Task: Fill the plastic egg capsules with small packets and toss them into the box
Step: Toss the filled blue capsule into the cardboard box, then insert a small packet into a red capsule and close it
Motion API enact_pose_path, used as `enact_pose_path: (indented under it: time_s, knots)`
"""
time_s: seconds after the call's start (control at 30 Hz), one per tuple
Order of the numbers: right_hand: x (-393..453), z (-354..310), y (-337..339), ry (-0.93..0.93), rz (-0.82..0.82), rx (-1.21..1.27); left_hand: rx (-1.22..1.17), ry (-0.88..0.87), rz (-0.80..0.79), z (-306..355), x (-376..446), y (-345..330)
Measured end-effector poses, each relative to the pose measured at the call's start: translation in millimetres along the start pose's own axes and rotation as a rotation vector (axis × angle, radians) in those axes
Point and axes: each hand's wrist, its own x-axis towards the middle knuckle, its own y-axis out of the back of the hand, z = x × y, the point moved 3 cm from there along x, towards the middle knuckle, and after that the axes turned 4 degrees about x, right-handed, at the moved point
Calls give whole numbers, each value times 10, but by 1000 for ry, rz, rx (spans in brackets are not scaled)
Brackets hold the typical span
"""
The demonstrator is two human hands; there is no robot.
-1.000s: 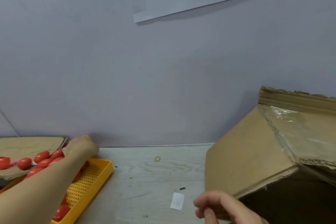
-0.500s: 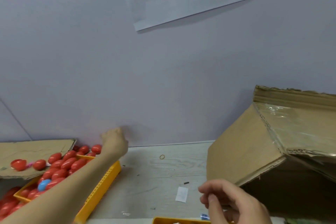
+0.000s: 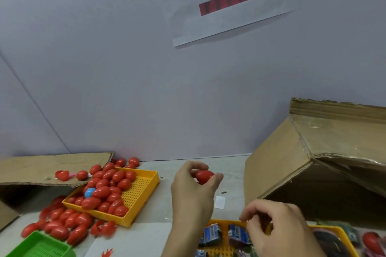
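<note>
The left hand (image 3: 193,190) pinches a red egg capsule (image 3: 204,176) between thumb and fingertips, above the table. Left of that grip sits a yellow tray (image 3: 144,198) heaped with red capsules; right of it stands the cardboard box (image 3: 302,158). Below, the right hand (image 3: 279,229) hovers with curled fingers over blue packets (image 3: 212,233); whether it holds anything cannot be told.

left hand (image 3: 193,192): raised, fingers pinching | right hand (image 3: 279,227): low, fingers curled

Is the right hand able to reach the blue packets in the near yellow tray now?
Probably yes: the right hand hovers just above the blue packets in the near yellow tray, with nothing between them.
</note>
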Motion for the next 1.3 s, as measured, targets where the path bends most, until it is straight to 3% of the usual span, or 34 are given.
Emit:
enact_pose_path:
  time_s: [0.17,0.4,0.7,1.07,1.3]
  knots:
    - [33,33,-43,78,-85,-123,-182,72,139,-197,-271,66]
    - [88,38,-180,172,-230,-336,-232,24,32,-385,-219,-2]
    - [43,40,-192,230,-156,-423,-264,-90,-35,-428,-172,-60]
    - [-48,-3,17,9,-148,-492,-307,-25,-39,-466,-168,-42]
    - [-49,42,-16,60,-111,-578,-282,-35,-64,-436,-184,-68]
